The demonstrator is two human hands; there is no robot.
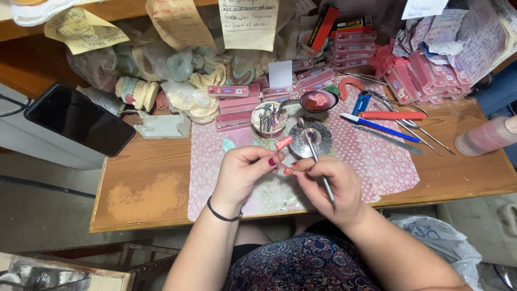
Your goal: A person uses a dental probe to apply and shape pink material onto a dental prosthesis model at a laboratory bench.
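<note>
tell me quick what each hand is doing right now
Left hand: closed on a small pink wax piece.
Right hand: closed on a thin metal tool, fingertips also on the wax.

The pink wax piece [284, 143] is mostly hidden inside the left hand [245, 172].

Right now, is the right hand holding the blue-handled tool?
No. The right hand holds a thin metal tool, while the blue-handled tool lies on the mat.

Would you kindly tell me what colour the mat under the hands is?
Pink with small white dots, the mat shows best in the head view.
</note>
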